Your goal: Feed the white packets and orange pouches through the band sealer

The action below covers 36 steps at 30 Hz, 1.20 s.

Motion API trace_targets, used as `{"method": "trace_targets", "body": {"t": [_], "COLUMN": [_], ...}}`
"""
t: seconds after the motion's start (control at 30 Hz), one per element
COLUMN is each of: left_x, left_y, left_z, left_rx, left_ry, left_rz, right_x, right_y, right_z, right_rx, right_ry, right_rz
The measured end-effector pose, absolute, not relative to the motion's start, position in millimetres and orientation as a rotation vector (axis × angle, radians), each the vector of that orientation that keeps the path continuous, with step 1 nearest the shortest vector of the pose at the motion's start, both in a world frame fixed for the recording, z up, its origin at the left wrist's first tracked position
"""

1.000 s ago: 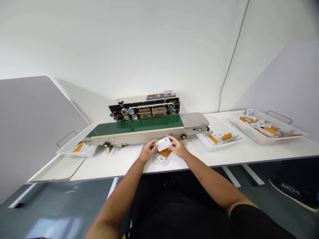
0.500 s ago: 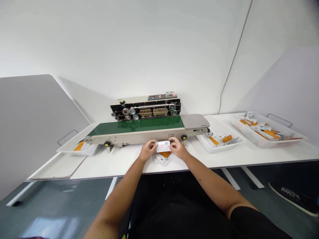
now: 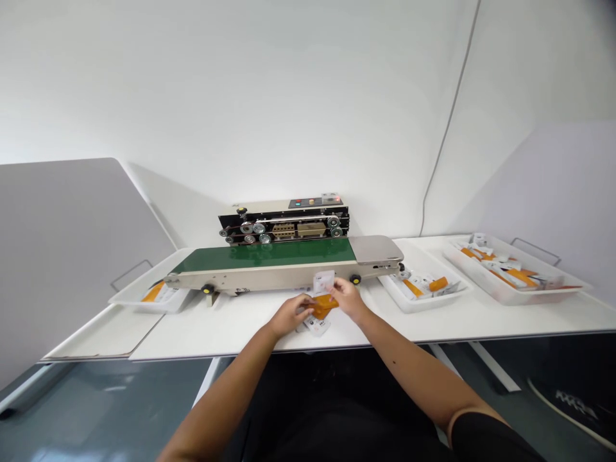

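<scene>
Just in front of the conveyor, a small orange packet [image 3: 325, 304] lies between my two hands. The fingers of my left hand [image 3: 290, 314] are closed on its left edge, and my right hand [image 3: 347, 299] pinches its right side. A white printed packet [image 3: 323, 282] stands out just beyond the orange one, by my right fingertips; I cannot tell if those fingers hold it too. Below the hands, more white packets [image 3: 317, 325] lie in a small loose pile on the white table [image 3: 216, 333], partly covered.
A sealing machine [image 3: 289, 224] with a green conveyor belt [image 3: 269, 255] stands against the wall. Its metal end plate [image 3: 376, 249] is on the right. White trays with packets stand at left [image 3: 178, 305], near right [image 3: 409, 307] and far right [image 3: 520, 296]. A person's shoe [image 3: 572, 407] shows at lower right.
The white packet held between both hands has moved up and away, toward the conveyor. My hands now hold the orange packet that lay beneath it. The view has tilted slightly upward.
</scene>
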State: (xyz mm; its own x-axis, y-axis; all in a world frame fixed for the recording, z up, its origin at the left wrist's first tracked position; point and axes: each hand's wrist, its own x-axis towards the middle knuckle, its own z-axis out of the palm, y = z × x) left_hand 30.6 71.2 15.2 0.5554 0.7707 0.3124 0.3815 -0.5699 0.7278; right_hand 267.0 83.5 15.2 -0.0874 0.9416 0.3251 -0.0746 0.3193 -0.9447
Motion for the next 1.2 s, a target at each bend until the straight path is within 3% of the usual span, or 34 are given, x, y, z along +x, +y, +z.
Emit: {"method": "trace_targets", "body": {"t": [0.27, 0.4, 0.73, 1.2], "left_x": [-18.6, -15.5, -18.6, -16.3], "left_y": [41.4, 42.8, 43.1, 39.7], "left_z": [-0.1, -3.0, -6.1, -2.3], "left_rx": [2.394, 2.415, 2.457, 2.456], "left_ry": [1.287, 1.323, 1.286, 1.279], "left_rz": [0.861, 0.864, 0.93, 0.949], "right_x": [340.3, 359.0, 332.6, 328.3], "right_y": [116.0, 153.6, 213.2, 204.3], "right_z": [124.0, 152.8, 140.0, 141.0], "right_rx": [-0.939, -1.01, -1.092, -1.112], "right_ry": [-1.113, -0.952, -0.758, -0.75], "right_rz": [0.89, 0.777, 1.055, 1.044]}}
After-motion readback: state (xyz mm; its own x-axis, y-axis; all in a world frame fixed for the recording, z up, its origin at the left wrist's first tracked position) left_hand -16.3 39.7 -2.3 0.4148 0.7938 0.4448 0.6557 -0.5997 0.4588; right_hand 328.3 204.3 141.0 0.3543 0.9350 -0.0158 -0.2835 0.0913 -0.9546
